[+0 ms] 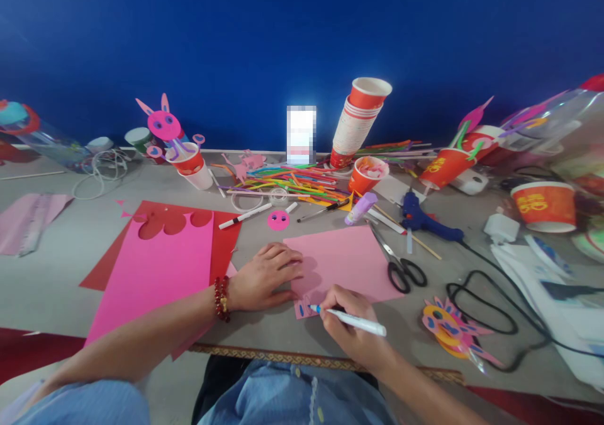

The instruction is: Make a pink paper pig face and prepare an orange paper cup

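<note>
My right hand (352, 324) is closed around a white marker (361, 322) with a blue tip. The tip meets the lower left corner of a light pink sheet of paper (344, 258), where small outlined shapes (304, 306) show, one coloured blue. Flat on the left edge of that sheet lies my left hand (267, 277), fingers stretched out and holding nothing. Just above the sheet is a small pink paper face (278, 219) with eyes. Black-handled scissors (401, 267) rest by the sheet's right edge.
Hot pink paper (160, 274) with round cut-outs overlaps red paper (226, 236) on the left. Pipe cleaners (292, 179), a leaning stack of paper cups (356, 123) and a lit screen (301, 134) stand behind. A blue glue gun (427, 220) trails its cord on the right.
</note>
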The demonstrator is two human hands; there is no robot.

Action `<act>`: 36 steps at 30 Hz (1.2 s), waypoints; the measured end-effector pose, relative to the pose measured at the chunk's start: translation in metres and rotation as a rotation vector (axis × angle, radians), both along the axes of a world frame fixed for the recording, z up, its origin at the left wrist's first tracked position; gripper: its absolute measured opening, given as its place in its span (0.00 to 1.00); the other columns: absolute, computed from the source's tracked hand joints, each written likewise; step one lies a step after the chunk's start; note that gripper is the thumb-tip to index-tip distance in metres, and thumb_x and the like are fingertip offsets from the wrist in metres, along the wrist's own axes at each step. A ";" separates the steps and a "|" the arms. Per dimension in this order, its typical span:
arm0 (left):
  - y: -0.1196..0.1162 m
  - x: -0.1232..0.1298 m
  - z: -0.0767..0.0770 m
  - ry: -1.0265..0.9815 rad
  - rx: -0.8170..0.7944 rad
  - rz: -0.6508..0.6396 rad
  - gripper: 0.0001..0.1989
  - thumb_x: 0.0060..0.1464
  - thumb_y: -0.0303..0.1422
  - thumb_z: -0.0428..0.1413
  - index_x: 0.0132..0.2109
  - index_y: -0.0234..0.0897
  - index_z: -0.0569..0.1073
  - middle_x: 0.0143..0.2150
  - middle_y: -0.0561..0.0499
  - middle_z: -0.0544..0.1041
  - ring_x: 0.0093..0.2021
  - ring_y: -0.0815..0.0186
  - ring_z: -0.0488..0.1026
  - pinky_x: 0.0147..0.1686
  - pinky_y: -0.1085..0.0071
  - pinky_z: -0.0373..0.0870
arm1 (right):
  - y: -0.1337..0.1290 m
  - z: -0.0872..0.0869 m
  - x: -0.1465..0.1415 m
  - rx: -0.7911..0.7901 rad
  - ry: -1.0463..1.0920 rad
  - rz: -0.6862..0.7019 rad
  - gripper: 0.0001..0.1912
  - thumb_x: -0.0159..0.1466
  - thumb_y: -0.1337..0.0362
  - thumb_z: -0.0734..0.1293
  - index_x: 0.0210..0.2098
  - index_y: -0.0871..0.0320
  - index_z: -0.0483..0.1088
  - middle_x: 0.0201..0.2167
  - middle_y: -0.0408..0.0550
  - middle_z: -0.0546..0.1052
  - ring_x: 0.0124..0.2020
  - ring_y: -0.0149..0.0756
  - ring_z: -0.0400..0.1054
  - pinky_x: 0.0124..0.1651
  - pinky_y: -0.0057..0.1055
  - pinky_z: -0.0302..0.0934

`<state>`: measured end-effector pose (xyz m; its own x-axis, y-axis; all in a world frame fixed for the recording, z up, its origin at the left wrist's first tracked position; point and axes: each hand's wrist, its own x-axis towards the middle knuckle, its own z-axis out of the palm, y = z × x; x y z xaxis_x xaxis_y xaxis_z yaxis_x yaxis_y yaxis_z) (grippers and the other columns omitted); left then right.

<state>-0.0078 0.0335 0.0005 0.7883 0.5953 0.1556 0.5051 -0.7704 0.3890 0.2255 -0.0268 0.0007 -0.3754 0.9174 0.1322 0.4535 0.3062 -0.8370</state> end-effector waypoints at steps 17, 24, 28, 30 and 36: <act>0.000 0.000 0.001 0.005 0.008 0.003 0.19 0.61 0.45 0.52 0.54 0.39 0.70 0.58 0.42 0.70 0.57 0.55 0.64 0.61 0.55 0.57 | 0.000 0.001 -0.001 -0.011 -0.013 0.015 0.07 0.60 0.67 0.60 0.26 0.55 0.63 0.19 0.39 0.69 0.21 0.30 0.63 0.26 0.25 0.53; 0.000 0.000 0.000 -0.004 0.002 -0.002 0.19 0.60 0.44 0.52 0.55 0.40 0.69 0.58 0.42 0.70 0.57 0.55 0.65 0.61 0.54 0.57 | 0.000 0.003 -0.001 -0.005 -0.015 0.028 0.08 0.60 0.67 0.60 0.24 0.55 0.62 0.18 0.39 0.68 0.20 0.30 0.62 0.26 0.25 0.52; 0.000 0.000 0.000 0.001 0.000 -0.001 0.19 0.61 0.44 0.52 0.55 0.40 0.69 0.58 0.42 0.70 0.58 0.56 0.64 0.61 0.54 0.56 | 0.000 0.002 0.000 -0.008 -0.019 0.034 0.08 0.59 0.67 0.59 0.24 0.55 0.61 0.18 0.39 0.68 0.20 0.30 0.62 0.26 0.26 0.52; 0.000 0.000 0.000 0.008 -0.006 0.000 0.19 0.61 0.44 0.52 0.55 0.39 0.69 0.58 0.42 0.70 0.58 0.56 0.64 0.62 0.55 0.55 | 0.000 0.002 0.000 0.004 -0.019 0.037 0.08 0.59 0.68 0.59 0.23 0.55 0.61 0.18 0.39 0.67 0.20 0.29 0.61 0.26 0.26 0.51; 0.001 -0.001 -0.001 0.010 -0.009 -0.002 0.19 0.61 0.45 0.51 0.54 0.39 0.69 0.59 0.42 0.69 0.58 0.56 0.64 0.62 0.55 0.55 | 0.001 0.003 0.001 -0.004 -0.016 0.045 0.08 0.58 0.68 0.59 0.23 0.55 0.60 0.17 0.38 0.67 0.19 0.29 0.61 0.26 0.26 0.51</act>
<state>-0.0085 0.0341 -0.0007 0.7910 0.5951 0.1419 0.5076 -0.7679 0.3907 0.2262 -0.0261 0.0037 -0.4181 0.9002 0.1218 0.4528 0.3228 -0.8311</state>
